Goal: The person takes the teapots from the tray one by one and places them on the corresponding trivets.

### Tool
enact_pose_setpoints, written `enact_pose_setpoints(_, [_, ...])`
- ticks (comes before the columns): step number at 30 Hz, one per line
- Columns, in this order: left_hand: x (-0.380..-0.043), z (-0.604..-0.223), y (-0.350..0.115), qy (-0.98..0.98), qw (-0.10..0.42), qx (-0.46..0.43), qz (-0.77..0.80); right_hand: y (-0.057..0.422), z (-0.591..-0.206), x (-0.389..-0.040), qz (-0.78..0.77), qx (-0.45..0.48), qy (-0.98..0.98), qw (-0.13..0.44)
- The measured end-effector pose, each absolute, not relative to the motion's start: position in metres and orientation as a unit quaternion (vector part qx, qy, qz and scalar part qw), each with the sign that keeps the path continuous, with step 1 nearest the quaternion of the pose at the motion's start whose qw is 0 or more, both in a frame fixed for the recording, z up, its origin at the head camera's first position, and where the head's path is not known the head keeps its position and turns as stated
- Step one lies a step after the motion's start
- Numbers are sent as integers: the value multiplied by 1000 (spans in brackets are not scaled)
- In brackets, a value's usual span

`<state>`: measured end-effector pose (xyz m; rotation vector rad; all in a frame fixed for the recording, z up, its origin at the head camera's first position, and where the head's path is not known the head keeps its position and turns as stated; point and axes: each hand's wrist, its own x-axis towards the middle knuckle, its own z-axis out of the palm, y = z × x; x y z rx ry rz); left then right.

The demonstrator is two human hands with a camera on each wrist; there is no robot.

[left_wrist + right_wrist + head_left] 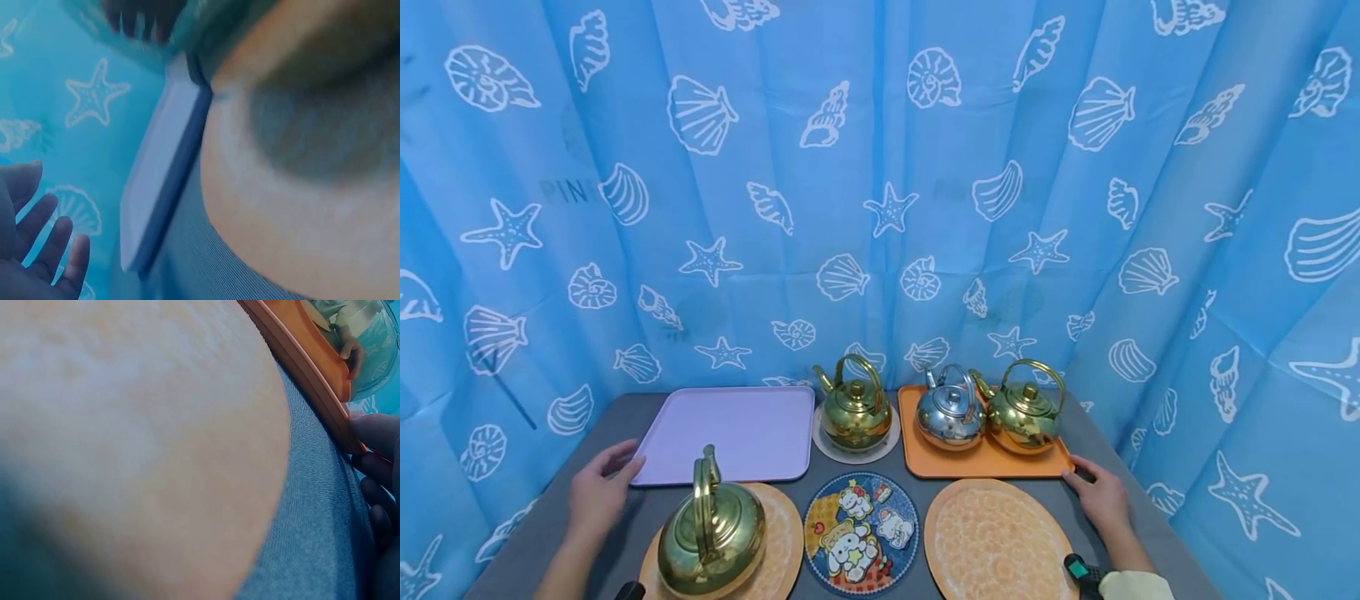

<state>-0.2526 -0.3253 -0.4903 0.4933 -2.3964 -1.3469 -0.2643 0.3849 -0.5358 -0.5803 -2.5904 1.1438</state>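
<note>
Beside the left front corner of the lilac tray (715, 433) is my left hand (598, 492). In the left wrist view the fingers of this hand (44, 250) are spread, apart from the tray (164, 162) and holding nothing. My right hand (1103, 498) pinches the right front corner of the orange tray (919, 463). The right wrist view shows the thumb on the orange rim (306, 387) and fingers under it. On that tray stand a silver kettle (951, 419) and a gold kettle (1024, 421), side by side.
Another gold kettle (856, 417) stands on a pale round mat (891, 446) between the trays. Nearer, a large gold kettle (711, 542) sits on the left tan round mat (786, 533). A cartoon mat (861, 533) and a second tan mat (1000, 542) lie rightward. Behind hangs a blue curtain (880, 233).
</note>
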Motion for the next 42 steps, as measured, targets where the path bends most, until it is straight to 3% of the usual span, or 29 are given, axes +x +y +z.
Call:
enact_pose_setpoints(26, [-227,-428,-276,-844,246,39,-474,387,-539,-265,385,-205,-891,129])
enact_pose_setpoints(42, [-215,-404,-251,-832,272,9,-484,385,-538,-263,396,-205,-887,120])
